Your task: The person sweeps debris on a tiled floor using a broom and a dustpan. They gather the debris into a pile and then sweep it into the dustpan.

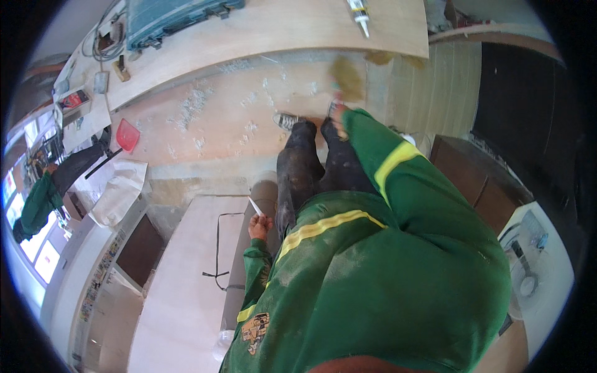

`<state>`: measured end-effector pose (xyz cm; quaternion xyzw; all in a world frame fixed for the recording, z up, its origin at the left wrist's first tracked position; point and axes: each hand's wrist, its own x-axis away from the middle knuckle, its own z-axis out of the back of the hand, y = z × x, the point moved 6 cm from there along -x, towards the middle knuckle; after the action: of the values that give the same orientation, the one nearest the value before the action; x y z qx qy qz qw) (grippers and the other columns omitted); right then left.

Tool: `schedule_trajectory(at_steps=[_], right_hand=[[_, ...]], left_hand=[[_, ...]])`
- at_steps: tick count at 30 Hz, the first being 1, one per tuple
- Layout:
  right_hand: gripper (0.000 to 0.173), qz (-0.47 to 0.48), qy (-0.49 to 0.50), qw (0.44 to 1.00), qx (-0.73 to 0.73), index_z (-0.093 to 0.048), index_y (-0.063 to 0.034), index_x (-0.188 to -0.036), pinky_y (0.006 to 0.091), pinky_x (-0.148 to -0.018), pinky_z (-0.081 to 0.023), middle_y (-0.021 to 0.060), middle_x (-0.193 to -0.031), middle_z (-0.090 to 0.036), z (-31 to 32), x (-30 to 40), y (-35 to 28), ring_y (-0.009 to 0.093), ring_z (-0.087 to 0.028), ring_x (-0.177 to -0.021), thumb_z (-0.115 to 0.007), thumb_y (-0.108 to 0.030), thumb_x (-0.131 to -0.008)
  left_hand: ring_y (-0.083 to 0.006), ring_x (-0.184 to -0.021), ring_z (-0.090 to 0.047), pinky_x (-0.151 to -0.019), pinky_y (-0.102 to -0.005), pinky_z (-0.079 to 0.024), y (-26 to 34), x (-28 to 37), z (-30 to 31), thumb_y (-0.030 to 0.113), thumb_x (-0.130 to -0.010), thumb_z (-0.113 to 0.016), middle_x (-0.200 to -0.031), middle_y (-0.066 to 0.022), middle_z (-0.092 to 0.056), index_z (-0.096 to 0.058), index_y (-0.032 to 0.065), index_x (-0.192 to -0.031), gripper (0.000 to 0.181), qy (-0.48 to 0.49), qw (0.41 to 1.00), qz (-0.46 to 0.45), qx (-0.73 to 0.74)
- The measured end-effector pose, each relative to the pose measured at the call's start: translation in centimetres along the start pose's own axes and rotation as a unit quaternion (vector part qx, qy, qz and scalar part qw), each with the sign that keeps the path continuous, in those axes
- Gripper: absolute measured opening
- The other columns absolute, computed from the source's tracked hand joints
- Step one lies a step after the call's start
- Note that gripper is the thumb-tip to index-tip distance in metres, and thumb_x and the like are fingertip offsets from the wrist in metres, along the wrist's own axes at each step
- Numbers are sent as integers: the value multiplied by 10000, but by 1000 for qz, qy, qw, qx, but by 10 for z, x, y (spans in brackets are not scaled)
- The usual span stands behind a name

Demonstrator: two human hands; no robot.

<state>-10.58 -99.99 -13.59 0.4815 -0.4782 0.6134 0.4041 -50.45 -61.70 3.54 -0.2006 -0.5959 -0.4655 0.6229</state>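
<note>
My left hand grips a slim white tapered piece, which looks like a sealant nozzle, its tip away from me. It is above a grey roll at my left side. Down by my shoes, my right hand is closed around the handle of a broom with yellowish bristles; hand and broom are motion-blurred. White scraps lie scattered over the floor in front of my feet. A sealant cartridge with a white nozzle rests on the wooden worktop beyond.
A teal tool case, coiled cable and small tools occupy the worktop's left. At far left stands another person in a green sleeve, near a red dustpan. A pale panel is left of me; a fan is at right.
</note>
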Motion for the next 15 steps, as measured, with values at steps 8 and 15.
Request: schedule_trajectory(at_steps=[8,15], right_hand=[[228,54,-193,947,250,-641,-42,-746,402,-477,-492,87,-597,-616,-203,95,-73,221,-611,-542,-619,-209,-899],[223,141,-259,924,246,-608,-45,-910,346,-403,-422,46,-622,-560,-25,226,-47,165,-539,-452,-617,-267,-930]], left_hand=[[-176,-736,-696,-567,-289,-567,20,-2,10,208,-985,-664,-870,-50,-673,-596,57,-1088,195,17,998,-26,55],[-165,-758,-689,-588,-263,-551,52,-53,-29,244,-990,-655,-930,-32,-673,-605,62,-1096,216,-21,997,-36,57]])
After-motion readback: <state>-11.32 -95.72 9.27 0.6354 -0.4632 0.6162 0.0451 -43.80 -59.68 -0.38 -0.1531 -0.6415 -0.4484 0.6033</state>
